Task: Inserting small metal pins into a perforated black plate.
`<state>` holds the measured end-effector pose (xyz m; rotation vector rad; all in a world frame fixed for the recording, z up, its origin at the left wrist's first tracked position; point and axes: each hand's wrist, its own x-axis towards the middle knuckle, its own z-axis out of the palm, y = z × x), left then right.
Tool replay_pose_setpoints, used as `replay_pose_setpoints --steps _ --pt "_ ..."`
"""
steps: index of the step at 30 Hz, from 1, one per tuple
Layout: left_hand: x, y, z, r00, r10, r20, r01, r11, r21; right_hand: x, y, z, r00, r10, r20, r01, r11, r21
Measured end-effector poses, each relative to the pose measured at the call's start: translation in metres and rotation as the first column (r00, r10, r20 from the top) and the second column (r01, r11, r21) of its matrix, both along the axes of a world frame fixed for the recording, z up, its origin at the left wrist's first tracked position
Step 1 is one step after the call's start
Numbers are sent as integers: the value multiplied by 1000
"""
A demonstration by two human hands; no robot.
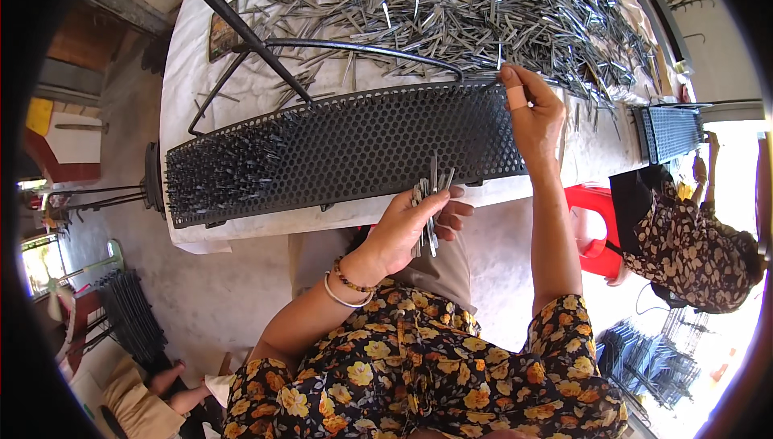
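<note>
My left hand (396,234) is closed round a small bunch of thin metal strips (434,173), which stick out above and below the fingers. It is just in front of the near edge of a long black perforated rack (386,135). Over the rack's right end, my right hand (538,121), with a tan bandage on a finger, pinches what looks like a single bright metal strip (499,54). Many upright strips (233,161) fill holes at the rack's left end. The holes in its middle and right show no strips.
A large heap of loose metal strips (483,12) covers the white-clothed table (181,109) behind the rack. A bent black bar frame (266,45) rises from the rack. At right, another person (696,246) works at a similar rack (672,131); a red stool (592,230) stands between us.
</note>
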<state>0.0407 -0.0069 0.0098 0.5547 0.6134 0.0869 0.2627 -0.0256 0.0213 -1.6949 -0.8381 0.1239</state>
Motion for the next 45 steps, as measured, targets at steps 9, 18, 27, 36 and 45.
replay_pose_setpoints --steps 9,18,27,36,45 --pt "-5 0 -3 999 -27 -21 28 1000 11 -2 7 -21 929 132 347 -104 990 -99" --pt "-10 3 14 997 -76 3 74 981 180 -32 -17 13 972 210 106 -176 948 -264" --pt "-4 3 8 990 -134 34 123 966 228 -48 -35 23 803 257 -538 -397 904 -161" --pt "3 0 -3 997 -75 -12 76 997 36 5 -5 1 992 -78 98 78 997 -2" --pt "3 1 5 993 -111 -36 110 994 -28 11 7 -20 881 -48 470 1 995 99"
